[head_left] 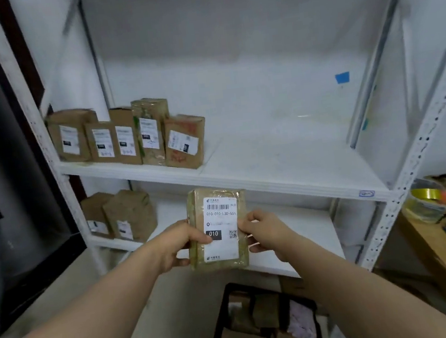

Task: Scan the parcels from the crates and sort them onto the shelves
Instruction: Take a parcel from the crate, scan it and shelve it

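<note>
Gripping parcel (222, 263) by its side edges with left hand (176, 243) and right hand (265, 233); advisable keeping label (220, 224) outward, standing it right of row (126, 136) on upper shelf (285, 161).

Both bare arms are extending forward and converging at centre. The left hand (178, 243) is gripping the left edge of an upright tape-wrapped brown cardboard parcel (219, 219), its thumb lying across the front; the right hand (265, 232) is pinching the right edge, fingers curled.
</note>
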`<state>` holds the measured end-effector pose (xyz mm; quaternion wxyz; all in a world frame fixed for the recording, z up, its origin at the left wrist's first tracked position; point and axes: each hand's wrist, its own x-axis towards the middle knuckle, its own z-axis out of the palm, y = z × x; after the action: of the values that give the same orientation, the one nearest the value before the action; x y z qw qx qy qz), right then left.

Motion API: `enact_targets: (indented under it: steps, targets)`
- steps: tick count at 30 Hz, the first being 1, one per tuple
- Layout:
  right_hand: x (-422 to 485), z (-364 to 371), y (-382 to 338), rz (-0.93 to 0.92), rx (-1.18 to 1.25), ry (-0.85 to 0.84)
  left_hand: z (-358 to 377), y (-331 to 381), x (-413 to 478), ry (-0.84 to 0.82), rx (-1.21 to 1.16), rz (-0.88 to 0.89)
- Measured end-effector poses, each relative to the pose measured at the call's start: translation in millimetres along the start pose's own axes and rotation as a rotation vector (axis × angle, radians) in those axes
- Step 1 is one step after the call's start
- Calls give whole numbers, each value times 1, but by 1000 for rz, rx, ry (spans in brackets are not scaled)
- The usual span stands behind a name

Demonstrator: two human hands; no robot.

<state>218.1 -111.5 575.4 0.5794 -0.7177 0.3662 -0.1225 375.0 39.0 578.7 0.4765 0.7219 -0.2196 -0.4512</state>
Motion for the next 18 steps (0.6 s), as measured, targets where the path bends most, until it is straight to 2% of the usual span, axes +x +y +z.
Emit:
enact_targets:
  steps: [4, 8, 12, 18]
  targets:
    - [2, 18, -49, -92, -12, 60, -33, 24, -16, 54, -18, 57]
    - [8, 20, -102, -223, 24, 195, -58, 74, -21, 172, -101, 230]
    - [12, 5, -173, -449, 70, 367, -75, 152, -31, 212, -177, 469]
    - [13, -39, -270, -810, 84, 461, -80, 271, -47, 219, -190, 791]
